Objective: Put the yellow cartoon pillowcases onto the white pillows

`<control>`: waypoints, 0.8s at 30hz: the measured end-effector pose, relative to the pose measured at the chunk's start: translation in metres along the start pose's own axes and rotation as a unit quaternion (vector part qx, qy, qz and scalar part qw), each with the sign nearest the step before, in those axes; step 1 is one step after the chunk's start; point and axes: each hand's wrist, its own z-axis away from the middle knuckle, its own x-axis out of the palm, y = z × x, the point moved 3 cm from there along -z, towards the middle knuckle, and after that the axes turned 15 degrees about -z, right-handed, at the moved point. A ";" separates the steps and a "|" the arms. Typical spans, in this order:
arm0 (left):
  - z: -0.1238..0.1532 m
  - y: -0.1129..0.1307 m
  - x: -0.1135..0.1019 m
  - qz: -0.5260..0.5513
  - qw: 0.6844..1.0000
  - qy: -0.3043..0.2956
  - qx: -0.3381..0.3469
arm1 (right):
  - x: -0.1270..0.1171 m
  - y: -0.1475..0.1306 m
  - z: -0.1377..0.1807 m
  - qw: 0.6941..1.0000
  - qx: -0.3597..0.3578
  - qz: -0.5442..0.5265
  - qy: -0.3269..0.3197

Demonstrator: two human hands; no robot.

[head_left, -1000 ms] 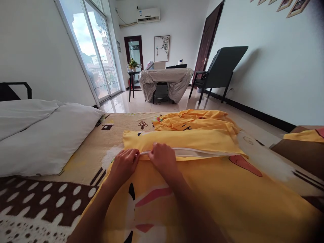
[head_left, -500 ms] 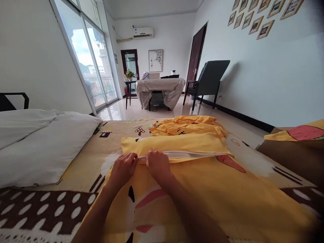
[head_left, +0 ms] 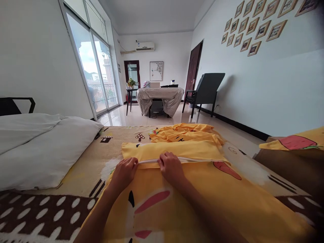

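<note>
A yellow pillowcase [head_left: 192, 199] with pink and white cartoon shapes lies across the bed in front of me, a white pillow showing through its open zipper edge [head_left: 199, 159]. My left hand [head_left: 125, 171] is closed on the left end of that edge. My right hand [head_left: 171, 166] is closed on the zipper line a little to the right, fingers curled over it. A crumpled yellow cloth [head_left: 186, 132] lies just beyond the pillowcase.
A white duvet [head_left: 43, 145] lies on the left of the patterned bed sheet [head_left: 50, 206]. Another yellow pillow [head_left: 293, 142] sits at the right edge. Beyond the bed are tiled floor, a covered table [head_left: 160, 98], a dark chair [head_left: 206, 89] and glass doors.
My right hand has slid right along the zipper edge, away from the left hand. The view has tilted upward, showing more wall and ceiling.
</note>
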 end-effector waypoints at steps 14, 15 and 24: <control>0.001 0.002 -0.001 0.010 1.000 -0.005 -0.004 | -0.013 0.027 0.016 0.999 -0.001 0.042 0.024; 0.001 0.002 -0.002 0.011 1.000 -0.005 -0.004 | -0.013 0.027 0.017 0.998 0.000 0.051 0.025; 0.001 0.002 -0.001 0.014 1.000 -0.004 -0.010 | -0.016 0.040 0.026 0.994 0.028 0.102 0.033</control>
